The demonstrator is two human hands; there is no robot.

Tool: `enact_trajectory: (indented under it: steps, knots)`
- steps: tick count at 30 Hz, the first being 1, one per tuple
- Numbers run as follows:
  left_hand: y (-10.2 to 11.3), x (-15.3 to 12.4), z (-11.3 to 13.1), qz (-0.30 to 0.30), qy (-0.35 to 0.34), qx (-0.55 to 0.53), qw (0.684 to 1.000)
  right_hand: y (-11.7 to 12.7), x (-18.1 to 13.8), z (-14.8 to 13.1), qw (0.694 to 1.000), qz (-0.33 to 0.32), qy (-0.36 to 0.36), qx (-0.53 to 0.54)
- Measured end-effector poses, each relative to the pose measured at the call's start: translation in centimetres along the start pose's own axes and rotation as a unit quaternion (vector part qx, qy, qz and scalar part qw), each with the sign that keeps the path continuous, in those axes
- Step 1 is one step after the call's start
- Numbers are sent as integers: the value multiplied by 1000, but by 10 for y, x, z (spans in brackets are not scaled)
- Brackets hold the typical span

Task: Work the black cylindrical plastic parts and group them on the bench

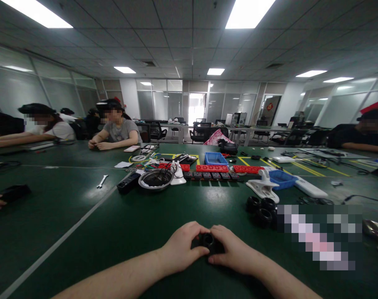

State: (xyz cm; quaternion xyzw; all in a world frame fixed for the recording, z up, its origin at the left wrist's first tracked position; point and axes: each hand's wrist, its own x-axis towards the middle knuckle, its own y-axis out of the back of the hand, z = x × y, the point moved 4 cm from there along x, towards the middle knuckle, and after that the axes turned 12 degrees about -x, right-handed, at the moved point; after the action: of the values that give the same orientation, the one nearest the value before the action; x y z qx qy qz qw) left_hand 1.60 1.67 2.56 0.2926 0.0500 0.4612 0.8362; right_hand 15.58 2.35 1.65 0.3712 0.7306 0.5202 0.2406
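Fingers of the left hand (184,245) and right hand (232,250) pinch a hollow black part (209,245), perhaps resting on the green table (114,253); even pressure from both sides should keep it steady. Black rings (263,209) sit beyond, to the right.

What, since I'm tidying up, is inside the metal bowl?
The metal bowl holds a dark mass, too blurred to identify, with whitish material showing at its edge. The mass covers the bowl's bottom, so anything beneath is hidden.
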Motion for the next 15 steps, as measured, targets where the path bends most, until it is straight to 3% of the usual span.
enact_trajectory:
  steps: [5,11,15]
  knots:
    - [2,2,-1,-20,-3,1,1000,0,3,9,1000,-13,-16,-6]
    - [1,4,-11,54,61,24,996,-8,4,-4,987,41,-87,-131]
    - [1,4,-10,50,49,11,997,-5,1,-6,995,44,-55,-65]
